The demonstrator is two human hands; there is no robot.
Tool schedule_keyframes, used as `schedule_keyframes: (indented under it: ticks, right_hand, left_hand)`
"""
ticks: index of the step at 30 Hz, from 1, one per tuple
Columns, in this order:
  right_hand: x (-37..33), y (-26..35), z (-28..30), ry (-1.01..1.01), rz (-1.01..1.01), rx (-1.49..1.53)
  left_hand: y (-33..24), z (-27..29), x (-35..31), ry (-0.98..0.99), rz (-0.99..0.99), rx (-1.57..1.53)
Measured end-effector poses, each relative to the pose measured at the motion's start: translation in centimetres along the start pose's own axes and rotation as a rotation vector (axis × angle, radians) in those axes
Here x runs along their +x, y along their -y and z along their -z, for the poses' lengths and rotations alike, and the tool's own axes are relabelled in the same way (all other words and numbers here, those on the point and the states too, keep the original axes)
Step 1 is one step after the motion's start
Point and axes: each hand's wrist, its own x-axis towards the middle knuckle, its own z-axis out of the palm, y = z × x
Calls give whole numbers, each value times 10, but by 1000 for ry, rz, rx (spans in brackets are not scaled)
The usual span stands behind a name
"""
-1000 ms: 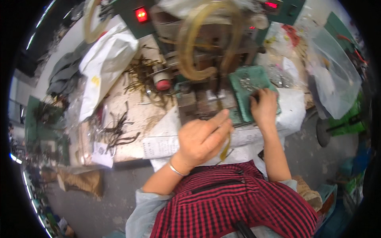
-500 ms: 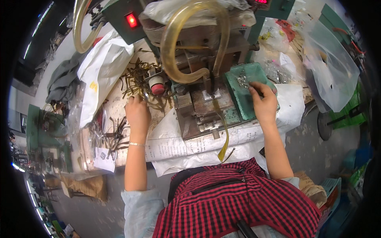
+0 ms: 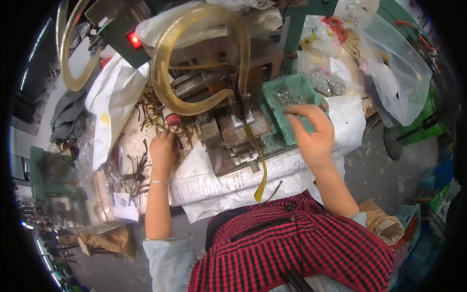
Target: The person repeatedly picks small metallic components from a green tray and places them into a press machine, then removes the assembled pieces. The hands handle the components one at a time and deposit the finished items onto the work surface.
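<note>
My left hand rests on the worktable, back upward and fingers curled down, beside a pile of thin olive-brown strips. The fingertips are mostly hidden, so what they hold is unclear. Close to them is a red push button. My right hand is raised over the near right side of a green tray with small silvery pieces in it. Its thumb and forefinger come close together; anything between them is too small to make out. An olive-yellow strip runs from under the tool of a metal press, its loose end hanging toward me.
A thick yellowish clear hose loops in front of the press. White printed paper lies under the press's near side. On the left is a white bag; at right hangs a clear plastic bag. Loose strips lie near my left wrist.
My right hand has lifted from the tray's small pieces and come nearer, toward the press. My left hand has shifted slightly nearer me. The whole view has swung a little.
</note>
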Motion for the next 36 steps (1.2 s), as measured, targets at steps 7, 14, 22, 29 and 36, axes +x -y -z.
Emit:
schedule_keyframes:
  ticks: [7, 14, 22, 29, 36]
  right_hand:
    - [16, 25, -67, -45, -45, 323]
    - [12, 47, -64, -19, -247, 622]
    - [11, 66, -23, 307, -218, 563]
    - [24, -69, 6, -224, -261, 255]
    - [-11, -80, 24, 99, -381, -271]
  left_hand:
    - [-12, 25, -13, -299, 249, -456]
    - [-123, 124, 8, -795, 199, -1028]
    - [-181, 154, 27, -689, -533, -374]
    - [-195, 132, 47, -721, -569, -457]
    - [-195, 126, 51, -774, -571, -473]
